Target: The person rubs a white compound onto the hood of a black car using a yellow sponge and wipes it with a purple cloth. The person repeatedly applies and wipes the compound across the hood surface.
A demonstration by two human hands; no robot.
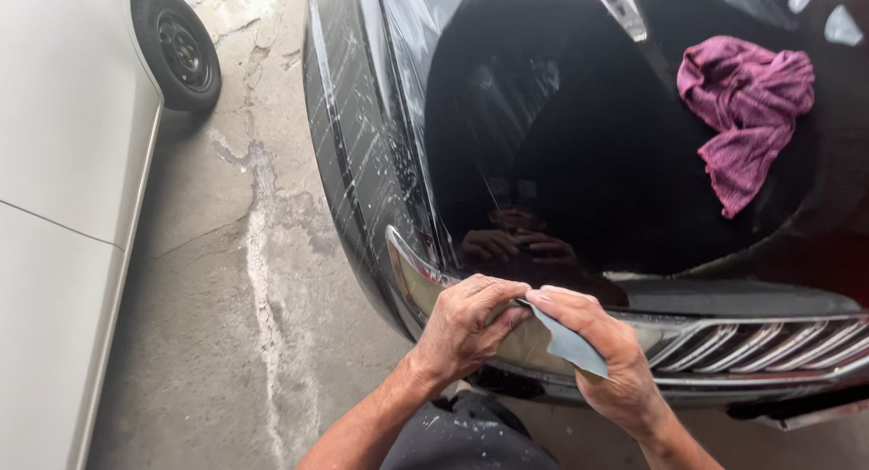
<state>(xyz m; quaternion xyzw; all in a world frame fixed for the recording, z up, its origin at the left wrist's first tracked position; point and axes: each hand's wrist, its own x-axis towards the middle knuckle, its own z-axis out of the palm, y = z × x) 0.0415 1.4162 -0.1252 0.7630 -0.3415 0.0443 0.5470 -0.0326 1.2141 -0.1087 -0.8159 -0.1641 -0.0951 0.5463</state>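
A glossy black car bonnet (pixel 561 162) fills the upper right of the head view. My left hand (pixel 466 325) and my right hand (pixel 602 352) meet at its front edge, just above the chrome grille (pixel 751 343). Both hands pinch a small light blue-grey sheet (pixel 568 343), which looks like sandpaper. The sheet hangs down under my right thumb. A crumpled magenta cloth (pixel 747 108) lies on the bonnet at the far right, well apart from my hands. White streaks (pixel 362 153) run down the wing of the car.
A white car (pixel 63 180) with a black tyre (pixel 179 47) stands close on the left. Between the two cars runs a strip of stained, cracked concrete floor (pixel 244 280). My dark trouser leg (pixel 466 438) shows at the bottom.
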